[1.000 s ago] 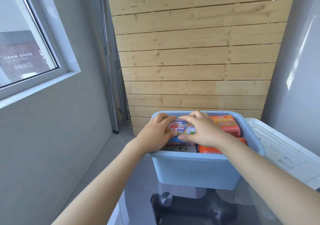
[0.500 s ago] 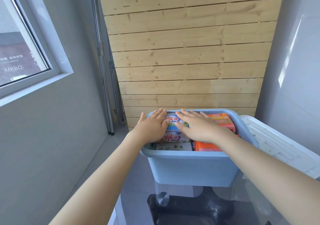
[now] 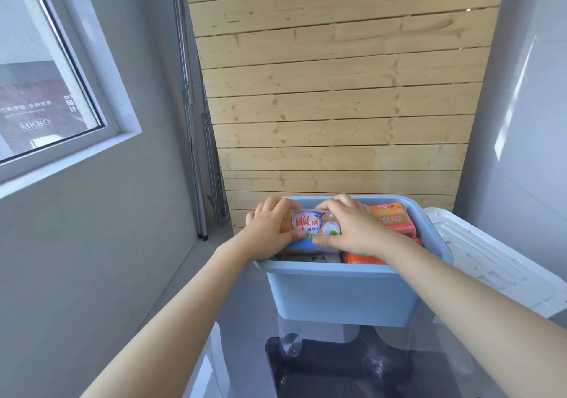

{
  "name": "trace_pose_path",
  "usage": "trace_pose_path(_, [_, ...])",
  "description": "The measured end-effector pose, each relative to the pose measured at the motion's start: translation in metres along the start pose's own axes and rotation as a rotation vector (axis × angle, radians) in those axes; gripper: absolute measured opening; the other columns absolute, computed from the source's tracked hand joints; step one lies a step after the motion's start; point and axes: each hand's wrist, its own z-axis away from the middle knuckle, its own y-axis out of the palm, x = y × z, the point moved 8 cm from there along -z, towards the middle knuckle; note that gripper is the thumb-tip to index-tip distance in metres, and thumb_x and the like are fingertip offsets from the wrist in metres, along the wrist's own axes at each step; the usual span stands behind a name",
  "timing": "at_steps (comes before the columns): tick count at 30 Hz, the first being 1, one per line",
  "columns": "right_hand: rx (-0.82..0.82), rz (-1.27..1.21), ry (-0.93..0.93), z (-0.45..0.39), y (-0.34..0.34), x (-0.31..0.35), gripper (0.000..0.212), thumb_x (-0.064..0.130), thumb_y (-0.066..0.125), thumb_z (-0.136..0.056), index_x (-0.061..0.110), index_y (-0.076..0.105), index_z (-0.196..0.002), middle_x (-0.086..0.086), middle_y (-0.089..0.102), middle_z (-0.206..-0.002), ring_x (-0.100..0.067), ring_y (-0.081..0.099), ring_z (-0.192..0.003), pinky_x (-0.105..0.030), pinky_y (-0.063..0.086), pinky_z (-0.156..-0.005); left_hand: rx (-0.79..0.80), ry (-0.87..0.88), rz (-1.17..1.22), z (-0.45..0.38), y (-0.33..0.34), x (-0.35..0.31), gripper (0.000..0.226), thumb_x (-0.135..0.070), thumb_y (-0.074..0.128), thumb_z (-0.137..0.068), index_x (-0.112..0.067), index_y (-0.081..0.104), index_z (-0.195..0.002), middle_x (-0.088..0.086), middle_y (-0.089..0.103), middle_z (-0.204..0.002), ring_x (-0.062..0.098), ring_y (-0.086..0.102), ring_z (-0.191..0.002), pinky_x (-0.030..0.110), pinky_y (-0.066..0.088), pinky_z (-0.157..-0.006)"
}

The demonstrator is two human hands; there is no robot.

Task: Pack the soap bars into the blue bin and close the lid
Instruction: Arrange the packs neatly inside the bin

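Head view | left hand [image 3: 270,232] and right hand [image 3: 352,228] both gripping soap bar [image 3: 313,227] | window sign "MKBO" [image 3: 35,124]

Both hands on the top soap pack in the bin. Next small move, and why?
Probably press the soap pack level and let go. Left hand and right hand grip its ends atop the packed bars in the blue bin; the white lid lies beside the bin, not yet on.

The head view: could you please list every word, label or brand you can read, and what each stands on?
"MKBO": sign seen through the window.
White Chinese lines above it: too blurred to read.
Red brand characters on the soap bar held by both hands: too blurred.
Print on the orange soap packs: too small.
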Motion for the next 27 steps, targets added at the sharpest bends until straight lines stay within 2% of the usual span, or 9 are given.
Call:
trace_pose_path(4, [0.010, -0.045, -0.112, 0.009, 0.004, 0.011, 0.064, 0.041, 0.078, -0.065, 0.030, 0.040, -0.116, 0.002, 0.039, -0.123, -0.020, 0.038, -0.117, -0.032, 0.030, -0.095, 0.061, 0.035, -0.003, 0.014, -0.003, 0.002, 0.054, -0.030, 0.075, -0.072, -0.031, 0.043, -0.116, -0.011, 0.033, -0.116, 0.014, 0.029, -0.116, 0.028, 0.023, -0.090])
trace_pose_path(7, [-0.065, -0.038, -0.134, 0.005, -0.002, 0.014, 0.061, 0.035, 0.079, -0.066, 0.027, 0.043, -0.114, 0.000, 0.052, -0.119, -0.021, 0.049, -0.105, -0.030, 0.034, -0.078, 0.025, 0.042, -0.010, 0.010, -0.008, -0.001, 0.057, -0.026, 0.076, -0.071, -0.029, 0.045, -0.118, -0.007, 0.039, -0.124, 0.017, 0.033, -0.116, 0.031, 0.027, -0.094])
trace_pose_path(10, [-0.139, -0.163, -0.025, -0.006, -0.014, 0.006, 0.050, 0.029, 0.077, -0.069, 0.028, 0.047, -0.108, 0.004, 0.058, -0.094, -0.018, 0.054, -0.080, -0.028, 0.035, -0.061, -0.079, 0.019, 0.059, -0.001, -0.020, -0.004, 0.052, -0.020, 0.076, -0.071, -0.026, 0.051, -0.117, -0.002, 0.050, -0.123, 0.022, 0.046, -0.110, 0.037, 0.037, -0.097])
trace_pose_path(13, [-0.159, -0.266, 0.025, -0.017, -0.015, 0.000, 0.044, 0.024, 0.076, -0.073, 0.028, 0.049, -0.108, 0.009, 0.053, -0.068, -0.010, 0.048, -0.057, -0.021, 0.031, -0.048, -0.143, -0.010, 0.118, -0.012, -0.030, -0.002, 0.051, -0.016, 0.077, -0.068, -0.025, 0.057, -0.114, -0.002, 0.057, -0.112, 0.017, 0.052, -0.097, 0.024, 0.037, -0.078])
trace_pose_path(16, [-0.205, -0.289, 0.031, -0.020, -0.017, -0.005, 0.049, 0.023, 0.077, -0.073, 0.028, 0.055, -0.117, 0.011, 0.063, -0.092, -0.010, 0.055, -0.078, -0.022, 0.037, -0.062, -0.142, 0.016, 0.134, -0.021, -0.031, -0.005, 0.057, -0.012, 0.080, -0.066, -0.023, 0.061, -0.119, -0.007, 0.052, -0.104, 0.010, 0.049, -0.096, 0.016, 0.033, -0.078])
trace_pose_path(19, [-0.329, -0.310, 0.022, -0.018, -0.028, -0.008, 0.043, 0.021, 0.078, -0.072, 0.026, 0.062, -0.111, 0.012, 0.063, -0.087, -0.005, 0.050, -0.071, -0.015, 0.032, -0.057, -0.213, 0.070, 0.164, -0.025, -0.032, -0.008, 0.053, -0.007, 0.079, -0.067, -0.018, 0.064, -0.117, -0.009, 0.045, -0.100, 0.008, 0.043, -0.098, 0.006, 0.030, -0.073])
trace_pose_path(20, [-0.352, -0.319, 0.003, -0.018, -0.031, -0.009, 0.041, 0.020, 0.078, -0.072, 0.025, 0.063, -0.109, 0.010, 0.065, -0.097, -0.006, 0.050, -0.076, -0.014, 0.033, -0.060, -0.247, 0.092, 0.170, -0.025, -0.033, -0.010, 0.051, -0.005, 0.078, -0.068, -0.016, 0.065, -0.116, -0.007, 0.045, -0.102, 0.010, 0.043, -0.101, 0.006, 0.030, -0.076])
trace_pose_path(24, [-0.183, -0.332, -0.024, -0.019, -0.020, -0.012, 0.035, 0.027, 0.079, -0.070, 0.023, 0.067, -0.102, 0.000, 0.044, -0.144, -0.015, 0.047, -0.126, -0.028, 0.035, -0.104, -0.159, 0.116, 0.079, -0.025, -0.021, -0.008, 0.043, -0.005, 0.075, -0.071, -0.016, 0.061, -0.111, -0.003, 0.039, -0.108, 0.016, 0.038, -0.111, 0.022, 0.036, -0.091])
trace_pose_path(27, [-0.161, -0.367, -0.027, -0.017, -0.016, -0.015, 0.025, 0.025, 0.077, -0.073, 0.017, 0.069, -0.096, -0.007, 0.048, -0.142, -0.011, 0.043, -0.130, -0.035, 0.034, -0.107, -0.095, 0.099, 0.111, -0.019, -0.013, -0.001, 0.036, -0.017, 0.074, -0.076, -0.022, 0.059, -0.109, -0.005, 0.043, -0.113, 0.016, 0.041, -0.115, 0.023, 0.034, -0.093])
